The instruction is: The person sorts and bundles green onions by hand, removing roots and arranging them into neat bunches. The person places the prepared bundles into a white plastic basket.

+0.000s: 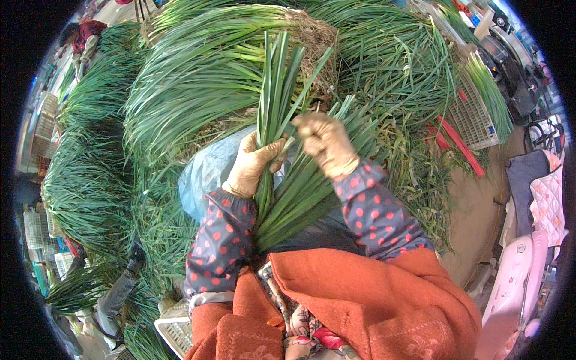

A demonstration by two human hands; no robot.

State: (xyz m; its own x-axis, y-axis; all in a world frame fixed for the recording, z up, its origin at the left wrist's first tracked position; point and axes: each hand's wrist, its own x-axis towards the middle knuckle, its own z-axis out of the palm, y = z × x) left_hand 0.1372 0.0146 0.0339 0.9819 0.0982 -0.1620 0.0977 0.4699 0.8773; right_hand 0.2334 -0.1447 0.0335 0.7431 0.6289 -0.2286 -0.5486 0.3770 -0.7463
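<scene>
My left hand (257, 163), in a pale rubber glove, grips a small bunch of long flat green leaves (274, 90), which look like green garlic or leeks. The bunch points away from me, its lower part running down toward my lap. Close to the right of it, my right hand (325, 143) is gloved too, with curled fingers blurred by motion. Whether a leaf is pinched there I cannot tell. More of the same greens (301, 202) lie slanted across my lap, beneath both forearms. Behind my left hand spreads a pale blue plastic sheet (211, 166).
A large heap of greens (202, 67) with tangled roots (317, 45) lies ahead. Loose leaves (405, 189) litter the right side, near a plastic crate (477, 112) and a red strap (461, 146). A pink scooter (515, 274) stands right; another person (87, 38) is far left.
</scene>
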